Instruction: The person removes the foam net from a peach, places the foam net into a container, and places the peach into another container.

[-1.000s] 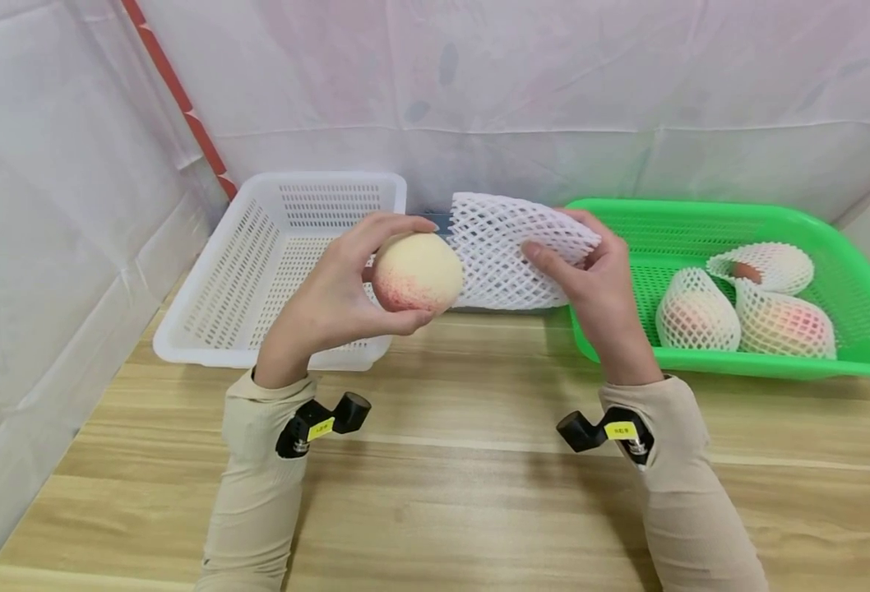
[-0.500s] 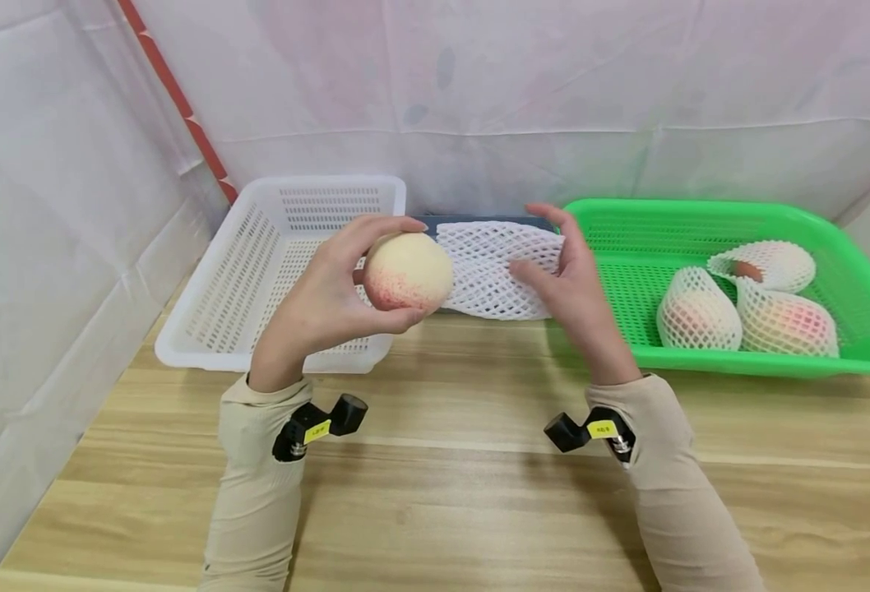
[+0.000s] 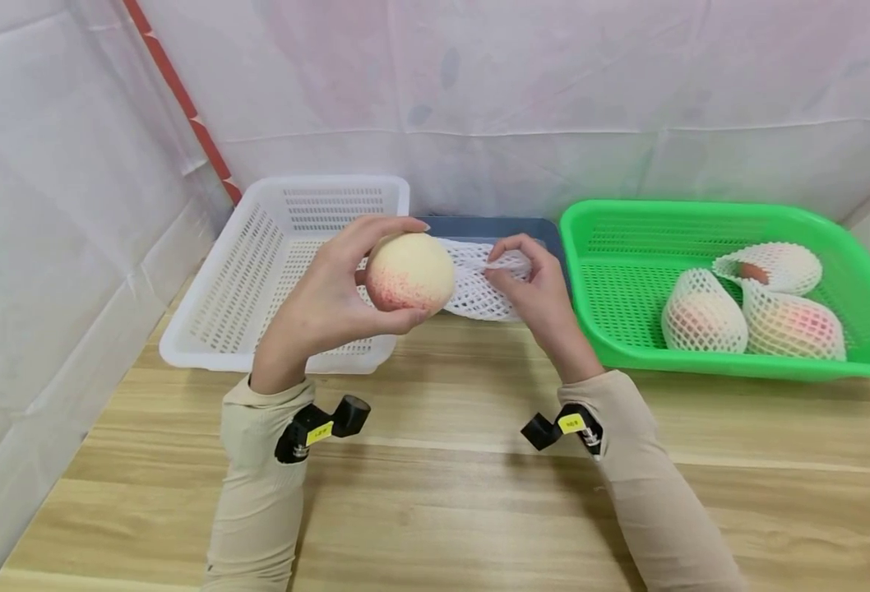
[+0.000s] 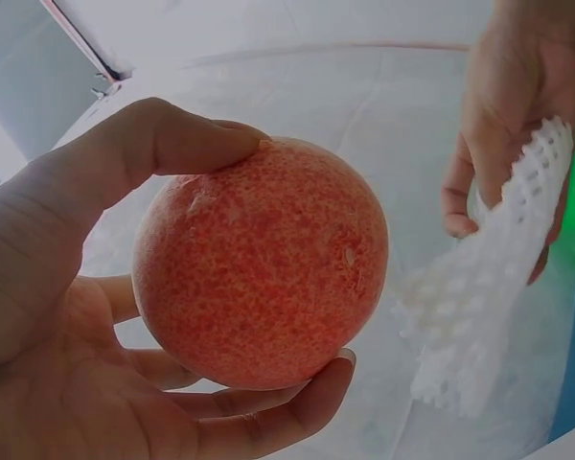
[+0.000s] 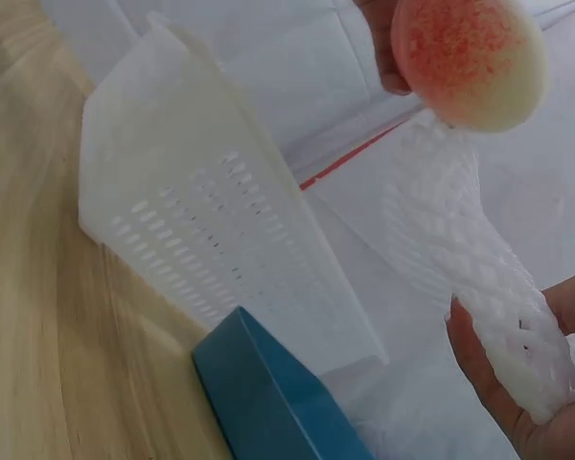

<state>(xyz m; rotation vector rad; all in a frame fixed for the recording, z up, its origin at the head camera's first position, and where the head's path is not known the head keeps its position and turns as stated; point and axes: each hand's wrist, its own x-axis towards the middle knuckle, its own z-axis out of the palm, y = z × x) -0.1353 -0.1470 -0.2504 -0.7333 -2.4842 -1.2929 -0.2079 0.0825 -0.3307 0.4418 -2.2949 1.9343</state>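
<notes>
My left hand (image 3: 324, 292) grips a pale yellow peach (image 3: 410, 273) with a red blush, thumb below and fingers above in the head view. In the left wrist view the peach's redder side (image 4: 268, 268) faces the camera. To its right, my right hand (image 3: 542, 300) holds a white foam net sleeve (image 3: 472, 288) between thumb and curled fingers. The sleeve hangs off the table with its left end close to the peach; the right wrist view shows the sleeve (image 5: 470, 249) stretching from hand to fruit. Whether they touch is unclear.
A white plastic basket (image 3: 209, 358) stands at the left. A blue-grey box (image 3: 505, 228) sits behind the hands. At the right, a green basket (image 3: 613, 316) holds several peaches in foam nets (image 3: 704, 312). The wooden table (image 3: 435, 477) extends in front.
My right hand has moved left and gathered the foam net sleeve, which was spread wide and now looks bunched. The left hand has shifted slightly left with the peach.
</notes>
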